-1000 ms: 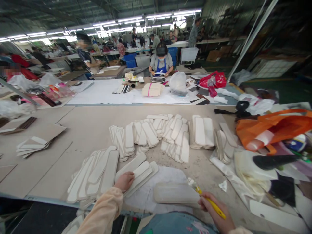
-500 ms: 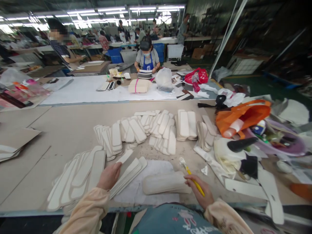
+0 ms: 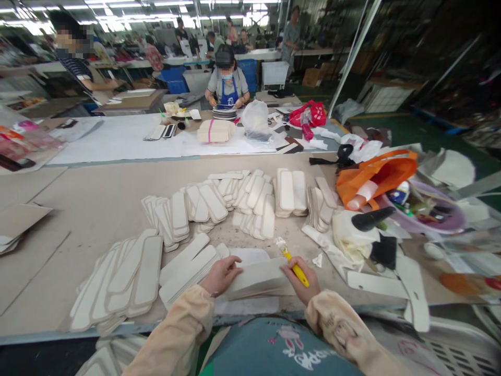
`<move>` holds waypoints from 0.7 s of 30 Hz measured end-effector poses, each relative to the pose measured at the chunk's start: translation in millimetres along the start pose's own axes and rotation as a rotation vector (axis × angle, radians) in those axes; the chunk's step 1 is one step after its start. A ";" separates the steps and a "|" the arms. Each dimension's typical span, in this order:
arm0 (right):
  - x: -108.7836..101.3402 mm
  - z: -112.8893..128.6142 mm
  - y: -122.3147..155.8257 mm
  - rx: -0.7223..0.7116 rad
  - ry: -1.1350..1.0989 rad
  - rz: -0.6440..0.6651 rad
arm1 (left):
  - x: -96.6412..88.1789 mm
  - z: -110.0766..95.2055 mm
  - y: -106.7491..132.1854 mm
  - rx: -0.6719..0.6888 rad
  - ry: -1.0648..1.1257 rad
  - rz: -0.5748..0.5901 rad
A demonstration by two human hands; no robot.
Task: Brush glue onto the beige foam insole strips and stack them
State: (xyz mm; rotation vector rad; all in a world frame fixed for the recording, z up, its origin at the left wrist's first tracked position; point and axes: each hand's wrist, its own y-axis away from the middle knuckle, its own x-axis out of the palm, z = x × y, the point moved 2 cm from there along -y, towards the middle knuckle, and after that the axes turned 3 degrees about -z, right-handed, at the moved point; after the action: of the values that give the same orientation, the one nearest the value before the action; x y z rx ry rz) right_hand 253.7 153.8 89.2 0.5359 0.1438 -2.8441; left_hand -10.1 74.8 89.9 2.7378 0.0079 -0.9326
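Note:
My left hand grips the left end of a long off-white padded piece and lifts it off a white sheet near the table's front edge. My right hand is closed round a yellow-handled brush and also touches the right end of that piece; the bristles point up and away. Left of my hands lies a fan of long white strips. Shorter white rounded pieces are spread in heaps across the middle of the table.
Right of me lie an orange bag, a purple basin with bottles, black items and cut white shapes. Cardboard sheets lie at the left. A person in a blue apron works at the far table, with others behind.
My left hand left the stack of long strips and moved right to the padded piece. My right hand moved in to the piece's other end, and the piece is now raised at its near edge.

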 end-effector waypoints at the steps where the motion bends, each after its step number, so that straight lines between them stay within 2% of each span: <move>1: -4.1 -5.2 3.6 0.001 0.013 -0.026 | 2.0 8.2 5.3 -0.051 0.046 0.005; 5: -13.4 -24.1 17.5 0.035 0.091 -0.056 | 16.4 44.1 33.5 -0.264 0.240 0.017; 11: -3.4 -36.8 24.3 0.027 0.150 0.009 | 47.8 80.8 52.1 -0.476 0.333 -0.164; 16: 3.3 -43.7 21.8 0.068 0.128 0.015 | 53.8 94.1 56.6 -0.520 0.245 -0.306; 21: 5.7 -49.6 21.9 0.113 0.128 -0.010 | 55.8 92.5 60.3 -0.519 0.139 -0.304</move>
State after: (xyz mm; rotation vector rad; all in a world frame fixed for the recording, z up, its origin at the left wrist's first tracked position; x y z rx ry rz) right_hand 271.3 138.4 39.9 0.7433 0.0080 -2.8400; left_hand -16.1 -9.5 -0.4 2.3362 0.6161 -0.6829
